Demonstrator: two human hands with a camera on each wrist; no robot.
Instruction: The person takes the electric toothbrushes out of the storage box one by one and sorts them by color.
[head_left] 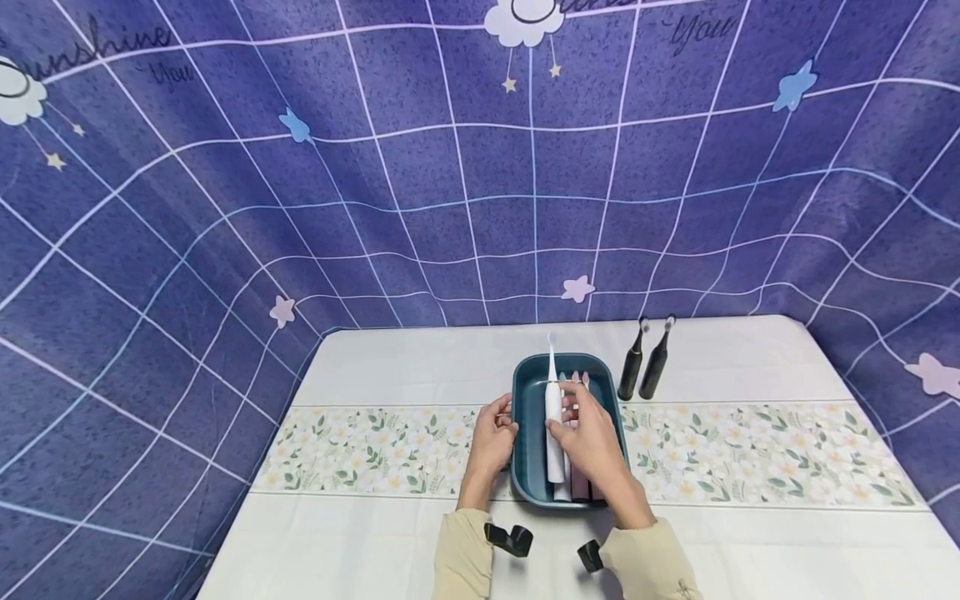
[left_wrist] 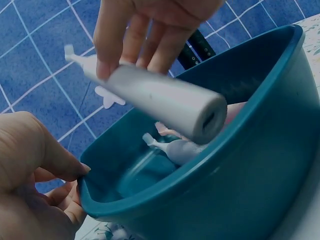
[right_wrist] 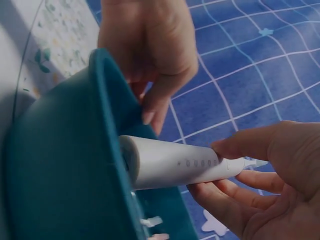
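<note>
A teal plastic tray (head_left: 525,392) sits mid-table holding several toothbrush handles, pink ones (head_left: 579,487) among them. My right hand (head_left: 588,433) pinches a white electric toothbrush (head_left: 553,417) between thumb and fingers, holding it above the tray lengthwise. The right wrist view shows the thumb on top of the white toothbrush (right_wrist: 175,167) near its row of dots. My left hand (head_left: 491,437) grips the tray's left rim (left_wrist: 100,200), thumb over the edge. In the left wrist view the white toothbrush (left_wrist: 160,97) hovers over the tray, another white brush (left_wrist: 175,148) lying inside.
Two black electric toothbrushes (head_left: 643,360) lie side by side just right of the tray. The table has a white cloth with a floral band (head_left: 750,450). A blue grid-patterned backdrop (head_left: 480,167) closes in the back and sides.
</note>
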